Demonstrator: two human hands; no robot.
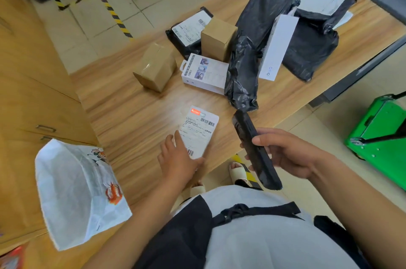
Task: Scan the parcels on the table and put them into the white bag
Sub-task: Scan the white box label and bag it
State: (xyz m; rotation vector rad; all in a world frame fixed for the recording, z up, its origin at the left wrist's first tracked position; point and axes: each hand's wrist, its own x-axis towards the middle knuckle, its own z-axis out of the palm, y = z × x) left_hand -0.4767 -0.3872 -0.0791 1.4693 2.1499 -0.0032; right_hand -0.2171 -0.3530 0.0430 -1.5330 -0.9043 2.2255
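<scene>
Pinning a flat parcel [198,130] at the table [136,119] near edge, frame centre: left hand [178,159] lies on its 7 o'clock corner, fingers fairly straight and pressing on the label, thumb along the near edge. Cannot tell if the thumb hooks under.

Right hand [285,154] at 4 o'clock of the parcel, fingers curled tight round a black scanner [252,150], its nose tilted toward 11 o'clock, close above the label but not touching.

White bag [77,194] at 8 o'clock, beside the table's left edge, mouth side not clear. Remaining parcels piled at 1 o'clock: brown box [154,66], black bag [252,49], others touching or overlapping.

Step judged: scan of the flat parcel, bagging not yet done.

Risks:
- Left fingers cover part of the lower barcode; the scan could misread or fail. The upper barcode is uncovered.
- Scanner angle is steep; the beam may miss the code.
- Parcel sits at the table edge and is thin; a sliding pickup could push it off onto the floor.
- Bag looks limp and slumped; a one-handed drop may miss the opening.
- Pile leans together; pulling one parcel out may topple the rest.
</scene>
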